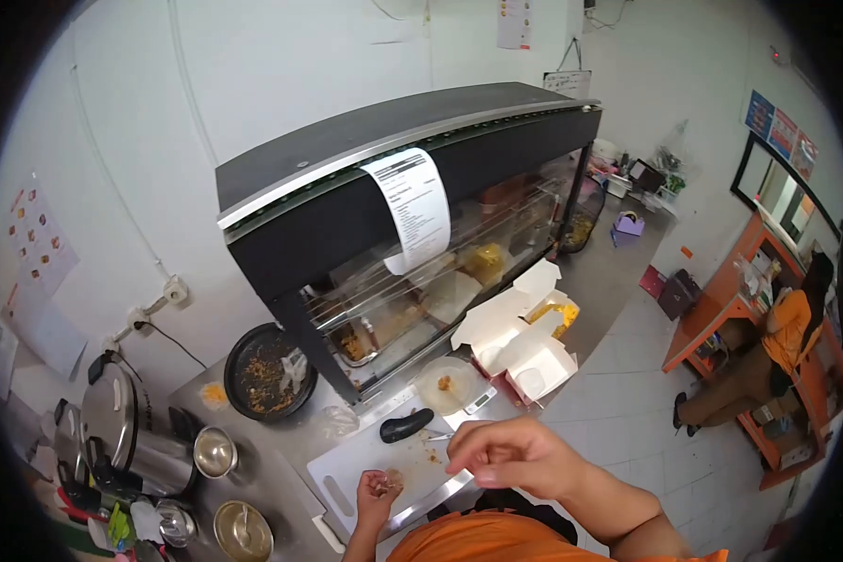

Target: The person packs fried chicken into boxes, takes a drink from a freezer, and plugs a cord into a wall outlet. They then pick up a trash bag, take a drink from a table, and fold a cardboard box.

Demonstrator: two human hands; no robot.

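Observation:
My left hand (374, 492) is closed around a small clear plastic piece (392, 481), low over the white cutting board (337, 459). Its exact kind is too small to tell. My right hand (510, 457) is raised near the counter's front edge, fingers curled in; anything inside them is hidden. On the board lie a black curved object (406, 425) and brown crumbs (432, 457). Beyond it, a translucent dish (437, 374) holding a bit of brown food rests by a digital scale's display (480, 402). Open white takeaway boxes (543, 363) stand to the right, one with yellow food (564, 318).
A glass display warmer (412, 272) carries a hanging paper receipt (412, 208). At left are a black pan (270, 375) with crumbs, metal bowls (216, 452) and large pots (112, 412). A person in orange (787, 328) stands by the orange shelf (721, 309).

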